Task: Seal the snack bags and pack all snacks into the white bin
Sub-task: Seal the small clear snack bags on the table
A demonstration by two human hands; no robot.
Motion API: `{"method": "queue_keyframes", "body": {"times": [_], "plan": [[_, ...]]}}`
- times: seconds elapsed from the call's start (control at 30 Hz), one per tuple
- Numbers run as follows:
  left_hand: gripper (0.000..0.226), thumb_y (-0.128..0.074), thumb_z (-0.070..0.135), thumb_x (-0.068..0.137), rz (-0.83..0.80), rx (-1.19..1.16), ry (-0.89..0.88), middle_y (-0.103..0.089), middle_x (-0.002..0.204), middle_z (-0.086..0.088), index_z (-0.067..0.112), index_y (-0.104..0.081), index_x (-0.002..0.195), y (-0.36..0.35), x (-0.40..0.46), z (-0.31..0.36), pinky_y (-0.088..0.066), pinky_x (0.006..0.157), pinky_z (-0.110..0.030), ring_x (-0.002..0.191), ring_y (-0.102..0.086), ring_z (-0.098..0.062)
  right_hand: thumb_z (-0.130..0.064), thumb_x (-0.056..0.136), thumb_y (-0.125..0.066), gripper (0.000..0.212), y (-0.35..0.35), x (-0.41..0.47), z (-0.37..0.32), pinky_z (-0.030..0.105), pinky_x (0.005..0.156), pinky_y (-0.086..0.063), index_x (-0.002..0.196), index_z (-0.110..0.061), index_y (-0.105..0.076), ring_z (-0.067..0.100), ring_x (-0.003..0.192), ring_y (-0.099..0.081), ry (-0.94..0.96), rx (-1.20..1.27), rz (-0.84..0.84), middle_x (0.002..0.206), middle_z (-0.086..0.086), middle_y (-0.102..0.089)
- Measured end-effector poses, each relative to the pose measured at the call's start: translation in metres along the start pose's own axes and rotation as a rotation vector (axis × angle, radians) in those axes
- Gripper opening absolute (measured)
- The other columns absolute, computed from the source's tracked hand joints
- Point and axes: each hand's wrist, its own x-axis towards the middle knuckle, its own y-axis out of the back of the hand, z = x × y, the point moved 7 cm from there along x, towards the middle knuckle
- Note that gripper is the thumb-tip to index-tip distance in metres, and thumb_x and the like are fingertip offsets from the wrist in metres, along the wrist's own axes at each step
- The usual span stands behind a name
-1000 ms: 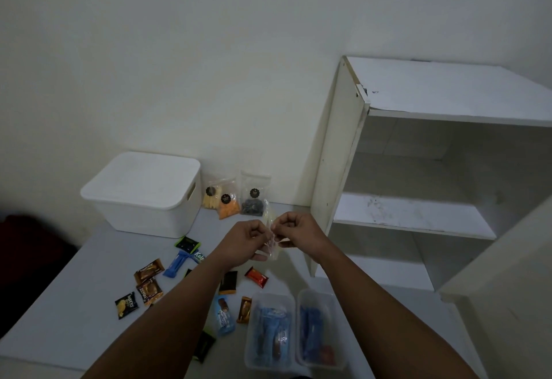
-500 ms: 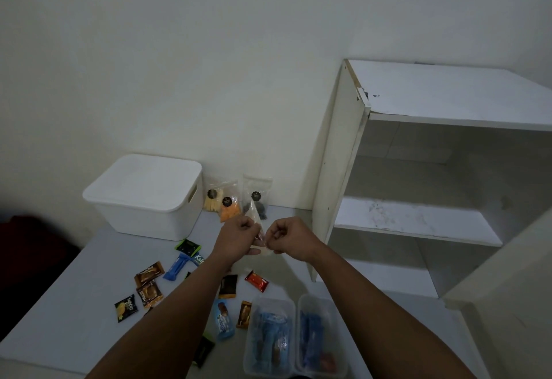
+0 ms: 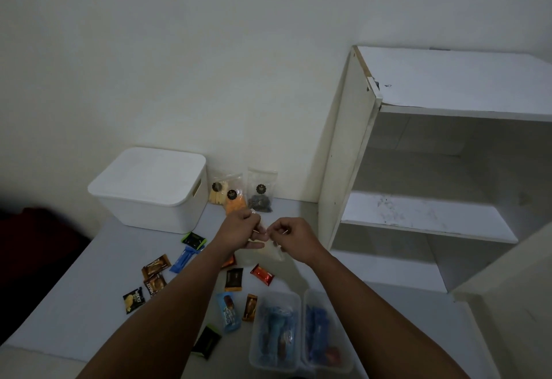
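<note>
A clear snack bag [image 3: 273, 251] hangs above the table, pinched at its top edge by my left hand [image 3: 243, 227] and my right hand [image 3: 291, 233], which sit close together. The white bin [image 3: 149, 190] with its lid on stands at the back left. Three more clear snack bags lean on the wall: a yellow one [image 3: 217, 195], an orange one [image 3: 234, 202] and a dark one [image 3: 261, 198]. Several small wrapped snacks lie loose on the table, among them a red one [image 3: 262, 274] and a blue one [image 3: 228, 313].
Two clear plastic containers [image 3: 276, 331] [image 3: 324, 331] holding blue-wrapped snacks stand at the table's [image 3: 74, 304] front edge. A white open shelf unit [image 3: 349, 169] rises at the right. A dark red object [image 3: 38, 247] lies beyond the table's left edge.
My hands, still pinching the clear bag's top, have drawn slightly apart and shifted a little; the camera has tilted, so the table sits lower in view.
</note>
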Motion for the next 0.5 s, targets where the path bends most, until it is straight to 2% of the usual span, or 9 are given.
{"method": "queue_keyframes", "body": {"times": [0.07,0.17,0.2,0.27,0.33,0.43,0.5], "plan": [[0.019,-0.053,0.019,0.1,0.013,0.002,0.006,-0.071,0.089,-0.016,0.004,-0.062,0.094,0.004,0.002,-0.002,-0.062,0.081,-0.051,0.077,-0.072,-0.025,-0.012,0.093,-0.067,0.011,-0.002,0.004,0.002,0.021,0.064,-0.054,0.091,-0.011,-0.078,0.003,0.066,-0.065,0.008,-0.006,0.001,0.078,-0.003,-0.073],[0.024,-0.06,0.029,0.097,0.196,0.25,-0.216,-0.063,0.11,-0.004,0.02,-0.056,0.12,0.025,0.012,0.003,-0.056,0.082,-0.039,0.096,-0.063,-0.019,-0.014,0.093,-0.068,0.01,-0.001,0.013,0.01,0.028,0.072,-0.057,0.09,-0.014,-0.078,0.006,0.072,-0.065,-0.014,-0.004,-0.004,0.087,-0.002,-0.075],[0.035,-0.06,0.026,0.096,0.204,0.316,-0.279,-0.059,0.118,0.002,0.025,-0.052,0.13,0.03,0.016,0.003,-0.049,0.087,-0.034,0.105,-0.058,-0.016,-0.014,0.093,-0.068,0.011,-0.001,0.017,0.012,0.03,0.071,-0.056,0.09,-0.013,-0.078,0.007,0.072,-0.065,-0.035,0.011,-0.016,0.088,0.001,-0.075],[0.051,-0.062,0.023,0.092,0.104,0.424,-0.28,-0.055,0.129,0.006,0.028,-0.047,0.14,0.03,0.032,-0.008,-0.046,0.097,-0.032,0.114,-0.055,-0.012,-0.011,0.094,-0.067,0.011,0.0,0.023,0.014,0.026,0.065,-0.055,0.091,-0.009,-0.077,0.007,0.069,-0.064,-0.066,0.051,-0.041,0.087,0.005,-0.075],[0.043,-0.064,0.024,0.092,0.019,0.496,-0.253,-0.064,0.122,0.002,0.023,-0.055,0.134,0.027,0.045,-0.015,-0.05,0.092,-0.032,0.106,-0.063,-0.013,-0.011,0.094,-0.067,0.011,0.002,0.03,0.016,0.023,0.064,-0.055,0.091,-0.009,-0.077,0.006,0.069,-0.064,-0.088,0.099,-0.041,0.085,0.002,-0.074],[0.01,-0.063,0.023,0.096,0.057,0.477,-0.304,-0.07,0.103,0.003,0.019,-0.069,0.102,0.03,0.068,-0.013,-0.05,0.085,-0.03,0.099,-0.064,-0.012,-0.02,0.094,-0.07,0.013,0.011,0.038,0.023,0.034,0.079,-0.06,0.092,-0.009,-0.078,0.015,0.085,-0.073,-0.145,0.258,0.046,0.093,0.003,-0.077],[0.011,-0.061,0.02,0.097,0.048,0.399,-0.259,-0.07,0.097,-0.003,0.017,-0.07,0.092,0.031,0.085,-0.013,-0.049,0.077,-0.029,0.093,-0.065,-0.018,-0.03,0.094,-0.069,0.02,0.016,0.041,0.036,0.037,0.082,-0.06,0.1,-0.012,-0.077,0.019,0.094,-0.074,-0.239,0.37,0.102,0.101,0.005,-0.077]]}}
